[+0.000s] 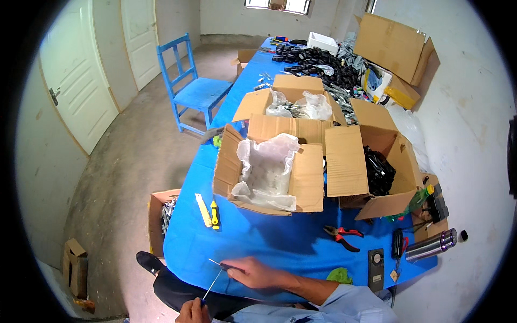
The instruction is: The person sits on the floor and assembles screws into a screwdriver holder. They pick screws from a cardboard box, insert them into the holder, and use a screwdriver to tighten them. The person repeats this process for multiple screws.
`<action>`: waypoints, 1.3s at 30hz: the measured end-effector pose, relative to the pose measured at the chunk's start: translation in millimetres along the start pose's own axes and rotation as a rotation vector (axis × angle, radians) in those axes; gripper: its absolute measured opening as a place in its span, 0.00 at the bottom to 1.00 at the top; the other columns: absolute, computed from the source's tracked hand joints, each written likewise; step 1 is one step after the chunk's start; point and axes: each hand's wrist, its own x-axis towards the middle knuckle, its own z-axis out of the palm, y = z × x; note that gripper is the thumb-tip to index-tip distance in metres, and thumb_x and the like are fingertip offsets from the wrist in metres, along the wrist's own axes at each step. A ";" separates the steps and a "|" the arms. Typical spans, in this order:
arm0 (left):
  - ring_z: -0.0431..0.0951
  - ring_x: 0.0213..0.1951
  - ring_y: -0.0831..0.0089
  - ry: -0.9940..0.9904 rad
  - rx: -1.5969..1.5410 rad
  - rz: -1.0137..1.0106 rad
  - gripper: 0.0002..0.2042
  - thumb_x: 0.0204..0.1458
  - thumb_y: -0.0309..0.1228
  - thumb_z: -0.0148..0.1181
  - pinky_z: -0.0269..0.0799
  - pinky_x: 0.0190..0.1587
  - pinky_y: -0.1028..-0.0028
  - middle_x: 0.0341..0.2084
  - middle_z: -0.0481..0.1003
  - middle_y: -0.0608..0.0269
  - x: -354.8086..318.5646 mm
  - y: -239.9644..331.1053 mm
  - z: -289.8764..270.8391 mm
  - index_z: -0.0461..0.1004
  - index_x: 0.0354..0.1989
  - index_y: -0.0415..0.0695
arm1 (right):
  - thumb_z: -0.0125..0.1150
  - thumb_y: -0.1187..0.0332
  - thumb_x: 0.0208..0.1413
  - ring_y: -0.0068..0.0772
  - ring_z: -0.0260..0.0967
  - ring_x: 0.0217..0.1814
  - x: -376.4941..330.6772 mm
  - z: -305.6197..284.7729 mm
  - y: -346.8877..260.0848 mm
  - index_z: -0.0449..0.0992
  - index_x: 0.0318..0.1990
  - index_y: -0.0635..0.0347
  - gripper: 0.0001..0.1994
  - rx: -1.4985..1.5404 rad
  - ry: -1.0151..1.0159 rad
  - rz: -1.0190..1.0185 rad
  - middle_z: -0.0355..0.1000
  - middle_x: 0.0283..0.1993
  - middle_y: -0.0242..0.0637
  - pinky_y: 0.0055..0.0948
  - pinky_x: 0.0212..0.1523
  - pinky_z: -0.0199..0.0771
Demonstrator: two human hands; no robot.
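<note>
my right hand (253, 272) is lying on the blue counter (280, 242), fingers pinching one end of a thin rod (214, 282). my left hand (193, 312) is gripping its other end, below the counter edge.

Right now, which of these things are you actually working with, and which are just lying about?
In use:
- thin metal rod, held by left hand
- small dark part, under right hand

Lying about:
- red-handled pliers
- yellow screwdriver
- steel flask
- blue chair
- open cardboard boxes
</note>
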 end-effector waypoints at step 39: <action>0.81 0.42 0.59 -0.143 -0.302 -0.047 0.15 0.56 0.15 0.62 0.77 0.40 0.70 0.43 0.78 0.52 24.6 0.0 -25.4 0.78 0.52 0.37 | 0.55 0.70 0.64 0.52 0.78 0.45 2.9 -2.2 6.2 0.74 0.60 0.70 0.19 0.005 0.012 -0.037 0.78 0.45 0.55 0.41 0.47 0.76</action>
